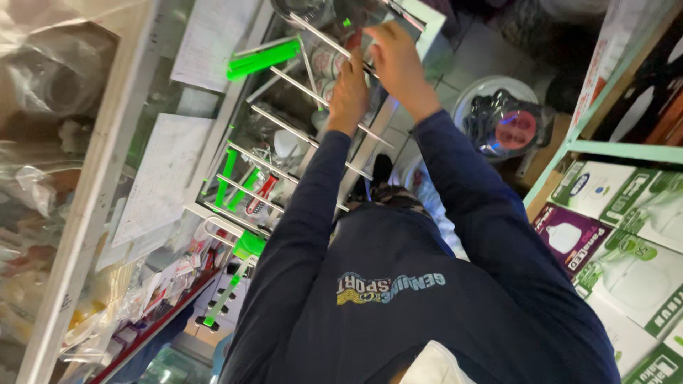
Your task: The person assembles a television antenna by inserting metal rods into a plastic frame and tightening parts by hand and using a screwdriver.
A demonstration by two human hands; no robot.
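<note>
Rack (284, 153) of white frame and metal rods stretches away from you, beside the glass counter (128, 142); your left hand (348, 92) grips one rod near the rack's far end; your right hand (395, 60) sits just beyond it, fingers curled on something I cannot tell; green clips (262, 58) lie at the rack's edge.
</note>
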